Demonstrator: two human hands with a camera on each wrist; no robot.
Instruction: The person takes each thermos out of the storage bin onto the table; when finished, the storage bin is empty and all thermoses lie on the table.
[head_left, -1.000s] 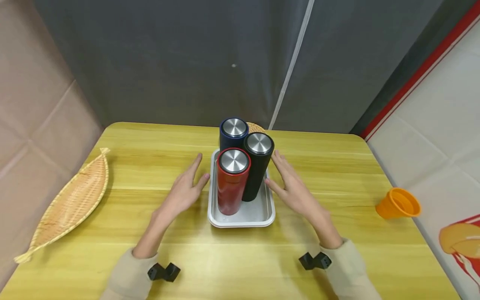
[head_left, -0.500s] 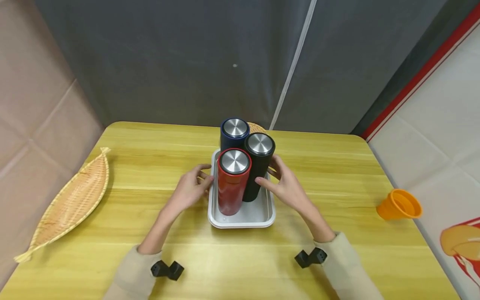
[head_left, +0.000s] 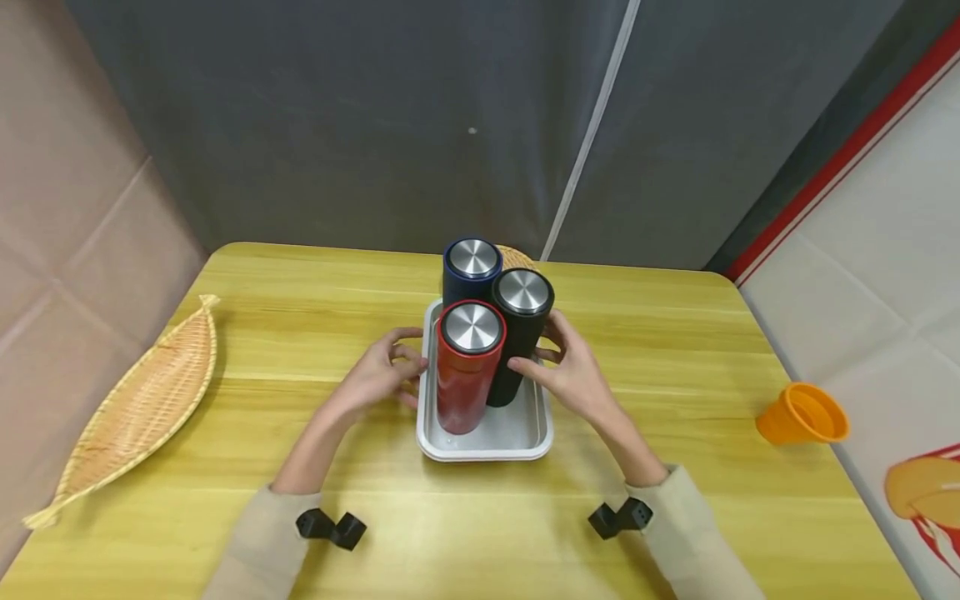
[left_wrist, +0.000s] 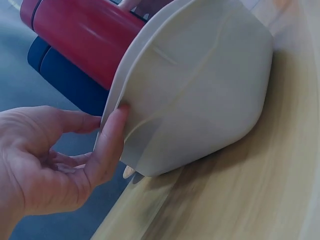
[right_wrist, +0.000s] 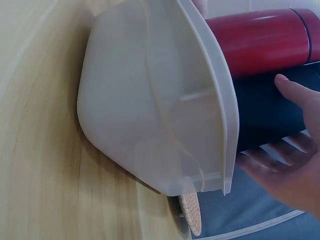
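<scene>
A white plastic bin (head_left: pixel 483 455) stands on the table, with a red thermos (head_left: pixel 463 392), a black thermos (head_left: pixel 517 346) and a navy thermos (head_left: pixel 459 287) upright in it, silver lids up. My left hand (head_left: pixel 381 373) is at the bin's left side; in the left wrist view its thumb and finger pinch the rim of the bin (left_wrist: pixel 200 90). On the other side, my right hand (head_left: pixel 576 373) holds the black thermos, thumb on the near face and fingers curled behind. In the right wrist view that hand (right_wrist: pixel 295 150) lies around the dark body (right_wrist: pixel 265 110), just above the rim.
A boat-shaped woven basket (head_left: pixel 142 408) lies at the table's left. An orange cup (head_left: pixel 801 414) stands near the right edge. Part of another woven piece (head_left: pixel 516 258) shows behind the thermoses. A grey curtain (head_left: pixel 360 125) hangs along the back.
Both hands have come from outstretched fingers beside the bin to curled ones. The left has taken the bin's rim, the right the black thermos. Bin and thermoses look unmoved.
</scene>
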